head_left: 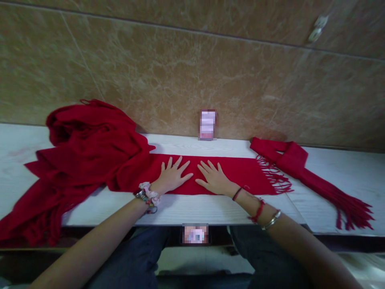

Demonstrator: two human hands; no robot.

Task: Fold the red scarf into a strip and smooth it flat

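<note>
A red scarf (240, 172) lies flat across the white tabletop, its fringe spread toward the right. Both palms press down on it near the middle. My left hand (173, 176) has its fingers spread, with a ring on one finger and bracelets at the wrist. A short gap to the right, my right hand (215, 178) also rests flat with fingers apart. At the left, the scarf's flat part runs up to a large heap of red cloth (99, 148); where one ends and the other begins I cannot tell.
A folded red scarf (300, 164) with fringe lies on the right of the white table (186, 210). A phone (207, 124), its screen blurred, leans against the brown marbled wall (168, 80). Another blurred object (195, 233) shows below the table's front edge.
</note>
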